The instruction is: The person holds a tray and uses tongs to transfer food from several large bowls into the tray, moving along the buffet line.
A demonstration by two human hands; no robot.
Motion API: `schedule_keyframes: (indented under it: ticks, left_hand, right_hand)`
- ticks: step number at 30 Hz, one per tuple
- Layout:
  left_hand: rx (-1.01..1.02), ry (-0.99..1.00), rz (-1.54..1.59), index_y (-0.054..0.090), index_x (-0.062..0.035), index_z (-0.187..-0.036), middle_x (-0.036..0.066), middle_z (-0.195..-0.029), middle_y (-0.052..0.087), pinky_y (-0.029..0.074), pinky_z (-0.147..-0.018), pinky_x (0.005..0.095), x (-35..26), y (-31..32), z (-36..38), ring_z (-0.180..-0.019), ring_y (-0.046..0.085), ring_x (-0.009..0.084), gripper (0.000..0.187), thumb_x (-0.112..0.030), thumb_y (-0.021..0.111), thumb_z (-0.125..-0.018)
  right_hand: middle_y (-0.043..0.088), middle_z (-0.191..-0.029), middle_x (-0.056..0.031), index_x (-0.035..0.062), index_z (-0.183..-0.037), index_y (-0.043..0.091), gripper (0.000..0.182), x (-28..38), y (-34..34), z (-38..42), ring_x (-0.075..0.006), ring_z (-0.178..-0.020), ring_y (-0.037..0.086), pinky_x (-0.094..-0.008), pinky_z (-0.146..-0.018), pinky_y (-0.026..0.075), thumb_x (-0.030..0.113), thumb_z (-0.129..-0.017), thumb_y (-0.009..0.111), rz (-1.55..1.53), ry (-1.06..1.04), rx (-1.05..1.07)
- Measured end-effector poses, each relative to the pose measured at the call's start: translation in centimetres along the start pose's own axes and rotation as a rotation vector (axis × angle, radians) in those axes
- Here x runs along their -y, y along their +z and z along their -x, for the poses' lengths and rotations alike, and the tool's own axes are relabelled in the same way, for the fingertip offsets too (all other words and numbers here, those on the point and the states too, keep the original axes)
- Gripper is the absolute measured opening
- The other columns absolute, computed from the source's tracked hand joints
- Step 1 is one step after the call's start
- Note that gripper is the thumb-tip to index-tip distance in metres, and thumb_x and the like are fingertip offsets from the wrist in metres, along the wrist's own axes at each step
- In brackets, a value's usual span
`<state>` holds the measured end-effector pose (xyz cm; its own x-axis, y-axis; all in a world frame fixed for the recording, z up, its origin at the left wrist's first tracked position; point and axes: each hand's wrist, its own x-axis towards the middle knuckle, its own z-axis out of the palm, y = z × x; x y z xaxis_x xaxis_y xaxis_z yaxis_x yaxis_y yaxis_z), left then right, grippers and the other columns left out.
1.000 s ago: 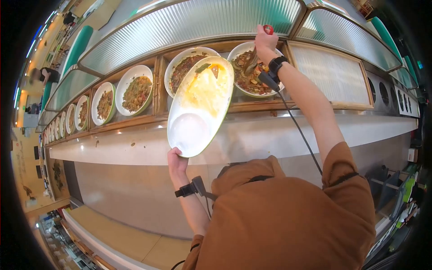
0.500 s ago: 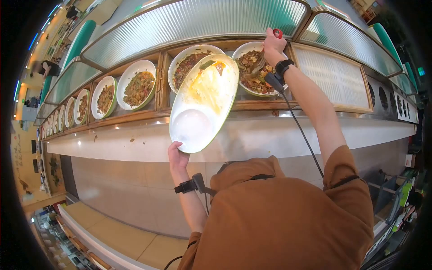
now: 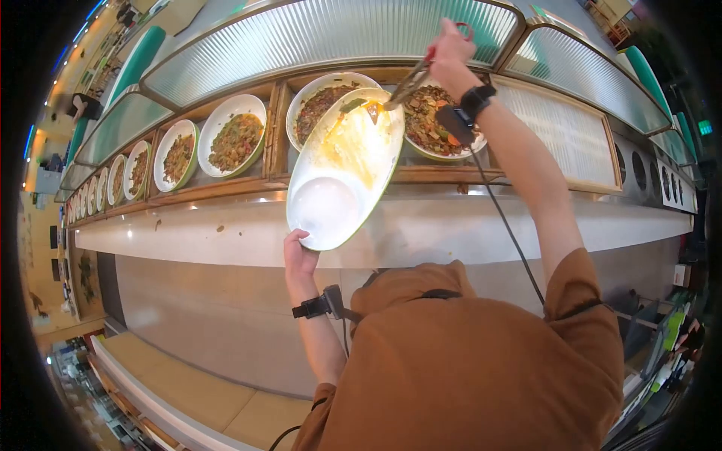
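Note:
My left hand (image 3: 301, 252) grips the lower end of a long oval white plate (image 3: 328, 207), which is tilted, with orange sauce and a few food scraps near its upper end. My right hand (image 3: 453, 51) is closed on red-handled tongs (image 3: 412, 80), whose metal tips reach the plate's upper edge. Just behind the tips is a bowl of mixed food with carrot pieces (image 3: 435, 124). Another bowl of food (image 3: 322, 101) is partly hidden behind the plate.
More white bowls (image 3: 235, 135) of food run off to the left in a wooden frame (image 3: 272, 143). A ribbed glass guard (image 3: 331, 37) stands behind them. At the right is a ribbed panel (image 3: 560, 131); a pale counter ledge (image 3: 226, 229) runs in front.
The tongs have come up out of the right bowl and moved left to the plate's upper edge. My right hand has risen slightly; the plate has shifted only a little.

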<state>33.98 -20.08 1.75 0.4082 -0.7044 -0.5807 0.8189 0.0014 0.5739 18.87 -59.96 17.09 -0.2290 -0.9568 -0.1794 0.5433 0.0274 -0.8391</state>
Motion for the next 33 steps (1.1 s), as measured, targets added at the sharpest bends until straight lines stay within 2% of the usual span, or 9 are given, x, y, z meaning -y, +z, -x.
schedule_keyframes:
  ticks: [6, 10, 11, 14, 17, 21, 26, 33]
  left_hand:
    - [0.006, 0.048, 0.085, 0.034, 0.0041, -0.125, 0.017, -0.121, 0.046, 0.038, -0.098, 0.0427, 0.5, 0.1, 0.1, -0.113, 0.045, 0.0319, 0.068, -0.003, 0.042, -0.057]
    - [0.025, 0.087, 0.121, 0.036, 0.0046, -0.123, 0.016, -0.119, 0.048, 0.038, -0.099, 0.0413, 1.1, -0.5, -0.4, -0.113, 0.045, 0.0317, 0.071, -0.001, 0.042, -0.052]
    - [0.030, 0.099, 0.119, 0.037, 0.0047, -0.122, 0.016, -0.119, 0.048, 0.038, -0.099, 0.0408, 1.3, -0.7, -0.6, -0.113, 0.045, 0.0317, 0.072, -0.001, 0.041, -0.051]
    - [0.029, 0.138, 0.096, 0.038, 0.0056, -0.121, 0.016, -0.118, 0.049, 0.037, -0.099, 0.0399, 1.4, -1.1, -0.8, -0.112, 0.046, 0.0318, 0.073, -0.001, 0.041, -0.049]
    - [0.028, 0.157, 0.083, 0.038, 0.0068, -0.121, 0.016, -0.118, 0.049, 0.038, -0.099, 0.0403, 1.1, -1.1, -1.0, -0.111, 0.047, 0.0322, 0.073, -0.001, 0.040, -0.048]
    - [0.045, 0.141, 0.061, 0.038, 0.0079, -0.120, 0.017, -0.118, 0.049, 0.038, -0.099, 0.0412, 0.5, -0.1, -0.4, -0.112, 0.046, 0.0326, 0.073, -0.002, 0.040, -0.048]
    - [0.020, 0.150, 0.050, 0.038, 0.0088, -0.119, 0.016, -0.115, 0.050, 0.040, -0.097, 0.0400, 0.4, 1.1, -0.4, -0.110, 0.048, 0.0315, 0.072, -0.001, 0.040, -0.048]
    - [0.002, 0.174, -0.005, 0.037, 0.0093, -0.120, 0.017, -0.117, 0.050, 0.040, -0.097, 0.0403, -0.2, 1.4, 0.3, -0.110, 0.048, 0.0318, 0.072, -0.002, 0.040, -0.049]
  right_hand:
    - [0.049, -0.048, -0.0051, 0.0048, -0.060, 0.049, 0.025, -5.4, 1.0, 3.0, -0.0156, -0.039, 0.047, -0.0286, -0.038, 0.037, 0.017, -0.078, 0.061, 0.085, -0.056, 0.186]
    - [0.050, -0.050, -0.0053, 0.0047, -0.059, 0.051, 0.024, -4.7, -0.3, 4.2, -0.0157, -0.041, 0.049, -0.0279, -0.042, 0.041, 0.015, -0.079, 0.059, 0.079, -0.016, 0.395]
    - [0.051, -0.050, -0.0063, 0.0041, -0.058, 0.051, 0.025, -3.9, -0.6, 4.2, -0.0162, -0.042, 0.050, -0.0296, -0.042, 0.042, 0.014, -0.079, 0.059, 0.048, -0.067, 0.445]
    - [0.051, -0.048, -0.0062, 0.0036, -0.057, 0.051, 0.025, 0.5, -1.4, 3.7, -0.0147, -0.040, 0.047, -0.0289, -0.041, 0.038, 0.014, -0.078, 0.058, -0.061, -0.127, 0.440]
    - [0.050, -0.047, -0.0051, 0.0043, -0.055, 0.051, 0.026, 4.0, -3.8, 1.0, -0.0141, -0.040, 0.047, -0.0285, -0.041, 0.038, 0.014, -0.078, 0.059, -0.016, -0.314, 0.412]
    - [0.049, -0.047, -0.0028, 0.0054, -0.051, 0.048, 0.031, 4.7, -9.2, -3.4, -0.0113, -0.041, 0.045, -0.0253, -0.040, 0.036, 0.016, -0.078, 0.061, 0.351, -0.438, 0.394]
    - [0.050, -0.048, -0.0023, 0.0053, -0.054, 0.049, 0.030, 2.9, -13.1, -3.9, -0.0103, -0.041, 0.046, -0.0248, -0.041, 0.037, 0.016, -0.078, 0.061, 0.334, -0.347, 0.343]
    - [0.050, -0.048, -0.0026, 0.0062, -0.059, 0.050, 0.027, 0.4, -12.6, -4.2, -0.0107, -0.042, 0.048, -0.0245, -0.041, 0.037, 0.018, -0.080, 0.061, 0.385, -0.272, 0.404]
